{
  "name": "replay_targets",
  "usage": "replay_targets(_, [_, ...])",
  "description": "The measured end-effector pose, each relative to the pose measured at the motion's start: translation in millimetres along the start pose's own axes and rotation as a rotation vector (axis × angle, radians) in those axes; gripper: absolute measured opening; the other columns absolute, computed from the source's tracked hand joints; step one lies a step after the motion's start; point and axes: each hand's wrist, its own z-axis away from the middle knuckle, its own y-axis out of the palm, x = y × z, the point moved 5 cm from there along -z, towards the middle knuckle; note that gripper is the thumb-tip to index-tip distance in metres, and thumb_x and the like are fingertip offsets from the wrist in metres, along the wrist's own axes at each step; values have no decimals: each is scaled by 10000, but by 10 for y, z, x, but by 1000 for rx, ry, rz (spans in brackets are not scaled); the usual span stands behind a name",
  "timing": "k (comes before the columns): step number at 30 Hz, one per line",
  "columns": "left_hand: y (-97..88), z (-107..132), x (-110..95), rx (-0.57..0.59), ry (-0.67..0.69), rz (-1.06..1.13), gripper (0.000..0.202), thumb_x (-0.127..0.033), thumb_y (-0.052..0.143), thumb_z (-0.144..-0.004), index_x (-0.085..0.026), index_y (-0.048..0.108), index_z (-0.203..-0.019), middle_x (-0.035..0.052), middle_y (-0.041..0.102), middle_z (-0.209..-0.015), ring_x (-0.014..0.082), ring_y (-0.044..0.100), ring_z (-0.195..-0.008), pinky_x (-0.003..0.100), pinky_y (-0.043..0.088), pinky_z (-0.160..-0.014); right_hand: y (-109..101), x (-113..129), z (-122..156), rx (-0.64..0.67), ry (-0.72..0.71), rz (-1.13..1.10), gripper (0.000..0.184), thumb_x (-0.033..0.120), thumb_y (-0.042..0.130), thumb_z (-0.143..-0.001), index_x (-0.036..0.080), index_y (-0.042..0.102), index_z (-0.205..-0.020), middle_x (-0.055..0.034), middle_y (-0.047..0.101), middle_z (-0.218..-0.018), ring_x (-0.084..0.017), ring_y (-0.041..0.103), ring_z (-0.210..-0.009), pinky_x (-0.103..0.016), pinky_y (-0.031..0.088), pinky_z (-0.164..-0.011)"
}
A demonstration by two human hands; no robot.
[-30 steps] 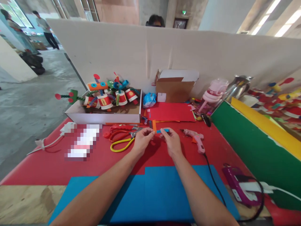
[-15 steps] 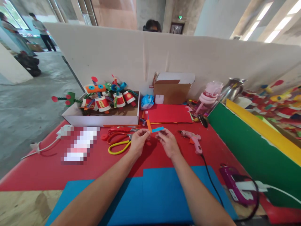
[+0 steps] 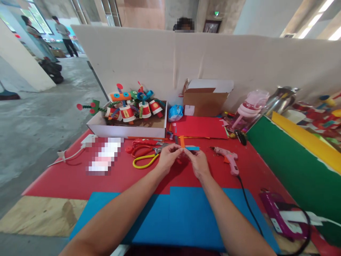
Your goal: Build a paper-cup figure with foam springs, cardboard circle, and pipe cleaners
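Note:
An orange paper strip (image 3: 182,141) stands upright and meets a blue paper strip (image 3: 193,148) that points right, making an L shape above the red table. My left hand (image 3: 169,156) pinches the corner where they meet, on the orange strip's side. From the right, my right hand (image 3: 199,163) also closes on that corner, with thumb and fingertips on the blue strip. Both sets of fingertips touch or nearly touch, and they hide the joint itself. Scissors with red and yellow handles (image 3: 145,161) lie just left of my left hand. A pink glue gun (image 3: 231,161) rests right of my right hand.
Paper-cup figures (image 3: 127,113) fill a white box (image 3: 128,132) at the back left. Red paper sheets (image 3: 199,127), an open carton (image 3: 205,103) and a pink bottle (image 3: 249,110) stand behind. A green board (image 3: 295,170) edges the right; blue sheets (image 3: 197,217) lie in front.
My fingertips have come together at the strips' corner; the right hand was farther apart before. The orange strip is now more upright and the blue one more level. The view has turned left.

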Motion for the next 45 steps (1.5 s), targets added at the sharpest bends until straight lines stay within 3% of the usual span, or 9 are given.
replay_targets(8, [-12,-25,16,-18,14,4,302,-379,782,-600,-131,635,-688,-2,625,-586,73,498,-492,205,417,-480,21,-55,-8,54,33,-27,282,375,843,-545,213,726,-744,9,726,-698,-164,651,-664,-333,520,-745])
replay_targets(15, [-3,-22,20,-5,18,10,336,-392,771,-611,-138,609,-757,-15,611,-602,74,499,-488,207,425,-469,4,-65,-15,8,9,-5,297,380,838,-542,202,719,-747,6,719,-706,-157,631,-667,-312,496,-717])
replay_targets(25, [-21,-16,5,-62,23,-35,313,-386,775,-590,-146,600,-689,-42,556,-521,71,472,-466,200,401,-460,-71,43,4,-96,-60,85,276,397,823,-552,192,656,-631,41,633,-571,-112,544,-558,-257,440,-606])
replay_targets(34, [-77,-28,59,-123,-4,42,305,-377,781,-580,-143,614,-681,-32,552,-530,69,472,-468,191,389,-436,-322,178,-108,-295,-102,-146,296,379,842,-496,195,661,-641,47,631,-586,-88,547,-553,-236,454,-596])
replay_targets(40, [-77,-38,78,-91,3,60,293,-374,775,-595,-148,615,-692,-28,569,-539,71,474,-470,199,405,-460,12,36,9,106,117,-115,281,280,837,-499,208,707,-738,28,697,-698,-117,611,-618,-275,507,-697])
replay_targets(45, [-57,-49,83,-36,11,17,276,-352,774,-582,-137,618,-656,-16,587,-552,73,489,-489,206,403,-496,96,-41,59,165,94,-26,260,362,808,-582,198,691,-746,-4,718,-693,-169,644,-625,-337,525,-727])
